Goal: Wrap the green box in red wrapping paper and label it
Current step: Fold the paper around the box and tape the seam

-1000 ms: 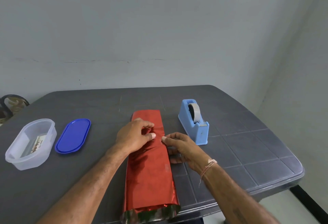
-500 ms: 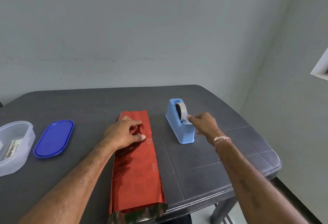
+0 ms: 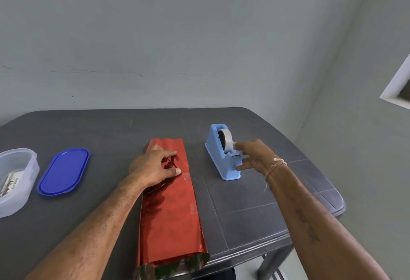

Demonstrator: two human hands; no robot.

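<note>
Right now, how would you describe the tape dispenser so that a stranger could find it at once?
Start at the dark grey tiled table. Right of the long parcel in shiny red wrapping paper stands a light blue plastic tape dispenser, with the right hand reaching to it. It alone holds a grey tape roll; the other blue thing, a flat oval lid, lies far left.

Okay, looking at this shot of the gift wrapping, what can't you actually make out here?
All in the head view:
- The green box: hidden inside the red paper.
- The clear tub: cut off by the left edge; the print on the paper inside is too small to read.
- Whether the right hand grips tape at the dispenser: its fingers hide the cutter.
- What lies under the left hand.
</note>
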